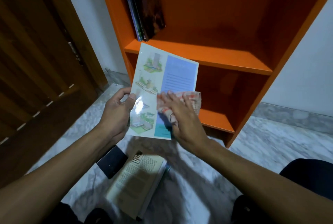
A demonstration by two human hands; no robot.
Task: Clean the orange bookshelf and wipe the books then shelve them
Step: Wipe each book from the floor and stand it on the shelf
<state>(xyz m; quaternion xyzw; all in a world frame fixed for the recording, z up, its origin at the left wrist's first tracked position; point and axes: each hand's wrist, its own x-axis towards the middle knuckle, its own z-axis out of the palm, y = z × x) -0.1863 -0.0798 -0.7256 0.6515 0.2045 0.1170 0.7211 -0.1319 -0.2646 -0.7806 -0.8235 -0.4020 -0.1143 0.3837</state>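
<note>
Head view: the orange bookshelf (207, 53) fills the upper centre and right. It is a rectangular unit of smooth, flat painted boards, standing on the floor against a white wall. Its upper visible compartment holds upright books (146, 7), dark and glossy, leaning against the left side panel. The compartment below shows only bare orange board.

The marble floor (270, 142) is pale grey with cloudy veining and a faint sheen. A brown wooden door (36, 61) with slatted panels occupies the left side.

On the floor, between the person's forearms, lies a cream-covered book (137, 182), rectangular, with printed text on its matte cover. A flat black rectangular object (112, 162) lies just beside its upper left corner, partly under the left forearm.

A thin glossy book (162, 86) is held in the air in front of the shelf's lower compartments, tilted. Its cover shows small illustrations on the left and a blue text panel on the right, with a glare spot near the left edge.

The left hand (117, 113) grips the book's left edge, thumb on the cover and fingers curled behind. The right hand (182, 115) lies with fingers extended, pressing a crumpled orange-and-white cloth (189, 101) flat against the cover's lower right area.
</note>
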